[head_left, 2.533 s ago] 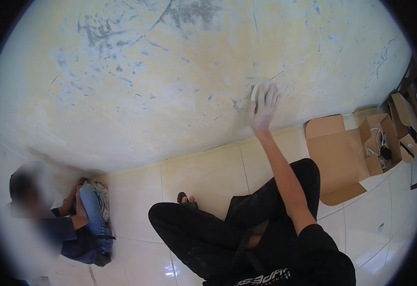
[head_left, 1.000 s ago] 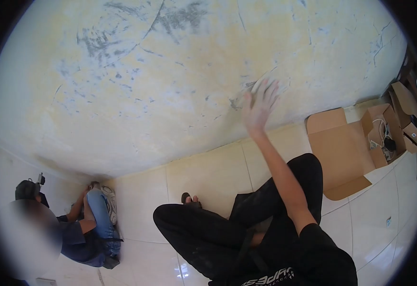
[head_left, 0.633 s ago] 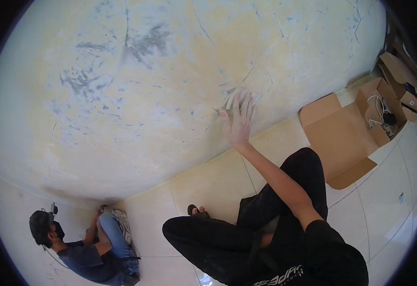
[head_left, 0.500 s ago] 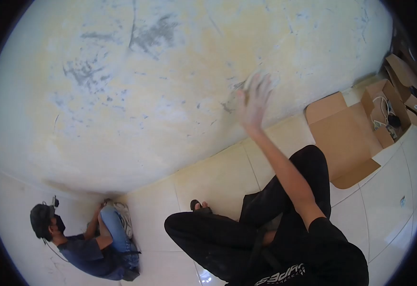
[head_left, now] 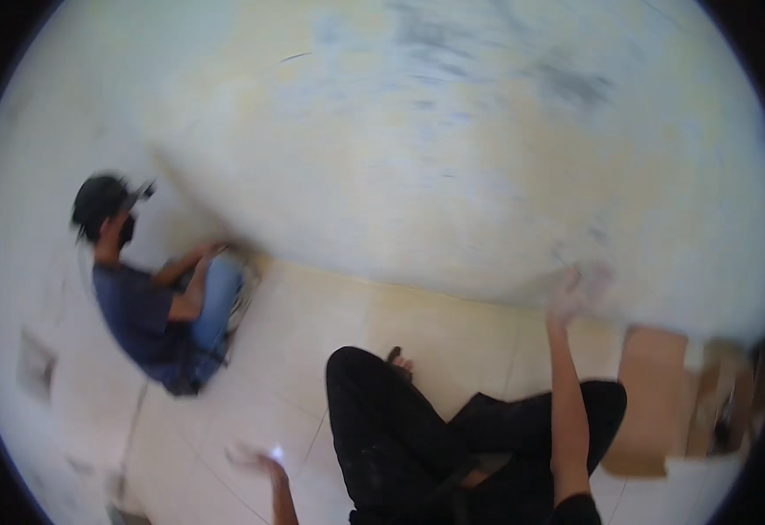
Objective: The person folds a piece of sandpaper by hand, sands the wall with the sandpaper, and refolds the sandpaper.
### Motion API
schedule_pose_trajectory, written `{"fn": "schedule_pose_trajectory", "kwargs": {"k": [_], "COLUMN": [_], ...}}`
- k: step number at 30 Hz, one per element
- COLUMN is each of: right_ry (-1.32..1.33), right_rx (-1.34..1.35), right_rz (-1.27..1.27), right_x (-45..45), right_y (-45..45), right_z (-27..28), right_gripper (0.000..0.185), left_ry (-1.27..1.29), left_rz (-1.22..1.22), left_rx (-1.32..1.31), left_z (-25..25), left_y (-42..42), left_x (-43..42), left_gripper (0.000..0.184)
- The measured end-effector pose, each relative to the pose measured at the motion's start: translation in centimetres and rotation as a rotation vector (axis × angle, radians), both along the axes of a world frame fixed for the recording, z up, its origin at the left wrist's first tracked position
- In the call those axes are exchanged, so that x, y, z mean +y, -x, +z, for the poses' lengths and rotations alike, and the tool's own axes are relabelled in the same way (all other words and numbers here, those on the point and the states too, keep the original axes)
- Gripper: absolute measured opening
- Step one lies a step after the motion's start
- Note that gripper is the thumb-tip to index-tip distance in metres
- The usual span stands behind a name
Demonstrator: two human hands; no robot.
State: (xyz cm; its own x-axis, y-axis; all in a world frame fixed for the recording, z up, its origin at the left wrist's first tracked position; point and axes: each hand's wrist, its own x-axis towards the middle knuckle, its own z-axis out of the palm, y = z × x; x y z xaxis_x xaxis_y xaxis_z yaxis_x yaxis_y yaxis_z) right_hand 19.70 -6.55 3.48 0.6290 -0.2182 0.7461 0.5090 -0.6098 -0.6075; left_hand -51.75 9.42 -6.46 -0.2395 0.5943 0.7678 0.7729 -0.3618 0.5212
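My right hand [head_left: 578,296], dusted pale and smeared by motion, is at the lower part of the patchy wall [head_left: 452,192], above the floor line. Whether anything lies under its palm I cannot make out. Grey scuffs and yellowish stains mark the plaster around and above it. Low on the left, my left hand [head_left: 256,460] is held out over the tiled floor [head_left: 303,385]. Its fingers are blurred but look stretched out, with nothing visible in them.
A person in a dark cap [head_left: 159,297] sits against the wall at the left, hands near the knees. My crossed legs [head_left: 400,437] fill the lower middle. An opened cardboard box [head_left: 649,402] with items inside stands on the floor to the right.
The view has swung left and blurred, so the other person appears higher and the box lower. My left hand has come into view. My right hand appears lower and further right in the picture.
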Motion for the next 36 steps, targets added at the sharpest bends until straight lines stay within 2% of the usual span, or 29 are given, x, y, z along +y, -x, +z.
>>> {"fn": "schedule_pose_trajectory", "kwargs": {"k": [1, 2, 3, 4, 5, 6, 7, 9, 11, 13, 15, 17, 19, 20, 22, 23, 26, 29, 32, 35, 36], "right_ry": [-0.022, 0.009, 0.039, 0.07, 0.105, 0.111, 0.121, 0.168, 0.23, 0.248, 0.24, 0.204, 0.195, 0.18, 0.37, 0.47, 0.711, 0.693, 0.743, 0.806, 0.814], "right_rx": [-0.107, -0.144, -0.178, -0.141, -0.105, -0.099, -0.09, -0.052, -0.003, 0.079, 0.113, 0.099, 0.101, 0.104, -0.066, -0.158, -0.142, -0.185, -0.234, -0.174, -0.166], "right_rz": [-0.006, -0.028, -0.058, -0.063, -0.082, -0.059, -0.048, -0.036, -0.038, -0.007, 0.029, 0.076, 0.107, 0.12, 0.164, 0.183, 0.349, 0.356, 0.433, 0.498, 0.509], "right_x": [0.0, -0.1, 0.0, 0.0, 0.0, 0.1, -0.1, -0.5, -0.7, -1.0, -1.0, -0.5, 0.6, 1.5, 2.8, 3.2, 3.7, 4.2, 4.7, 5.3, 5.4], "right_y": [0.2, -0.2, -0.5, -0.2, 0.1, 0.4, 0.6, 0.8, 0.8, 1.2, 1.5, 1.7, 2.7, 3.2, 4.3, 4.8, 6.1, 6.0, 5.7, 6.5, 6.5], "right_z": [0.7, 0.4, -0.3, -0.2, 0.2, 0.4, 0.7, 0.4, 0.0, -0.3, -0.5, -0.4, -0.9, -1.2, -1.3, -1.1, 0.1, 0.1, 0.0, 0.2, 0.0], "right_gripper": [0.06, 0.059, 0.059, 0.058, 0.057, 0.06, 0.063, 0.066, 0.066, 0.068, 0.069, 0.071, 0.07, 0.07, 0.068, 0.067, 0.065, 0.064, 0.063, 0.062, 0.062], "left_ry": [-0.148, -0.288, -0.385, -0.322, -0.029, -0.059, 0.014, 0.333, 0.514, 0.709, 0.866, 0.93, 1.105, 1.102, 1.017, 1.001, 1.07, 1.182, 1.221, 1.425, 1.416], "left_rz": [-0.095, -0.192, -0.32, -0.428, -0.453, -0.692, -0.869, -1.189, -1.307, -1.458, -1.358, -1.199, -1.08, -1.046, -1.01, -1.047, -1.208, -1.278, -1.438, -1.542, -1.542], "left_rx": [0.062, 0.134, -0.001, -0.182, -0.561, -0.765, -0.779, -1.03, -0.912, -0.892, -0.783, -0.811, -0.572, -0.492, -0.384, -0.428, -0.671, -0.885, -0.85, -0.906, -0.944], "left_z": [2.8, 7.7, 12.4, 16.5, 21.0, 22.8, 23.4, 25.5, 25.1, 20.3, 16.6, 12.1, 7.1, 6.2, 5.5, 5.4, 6.2, 9.9, 9.5, 8.9, 8.9], "left_y": [-3.4, -8.2, -14.0, -19.1, -24.2, -28.8, -32.6, -39.7, -45.8, -50.8, -52.5, -53.0, -53.8, -54.1, -54.8, -55.4, -56.5, -55.3, -55.7, -56.2, -56.2], "left_x": [3.0, 5.2, 6.3, 7.0, 6.3, 6.4, 6.2, 3.6, 0.8, -1.3, -3.9, -6.1, -7.3, -7.1, -6.8, -6.6, -5.3, -4.6, -3.1, -1.6, -1.3], "left_gripper": [0.055, 0.051, 0.041, 0.035, 0.031, 0.026, 0.02, 0.015, 0.015, 0.018, 0.025, 0.038, 0.043, 0.045, 0.051, 0.052, 0.054, 0.054, 0.048, 0.046, 0.046]}}
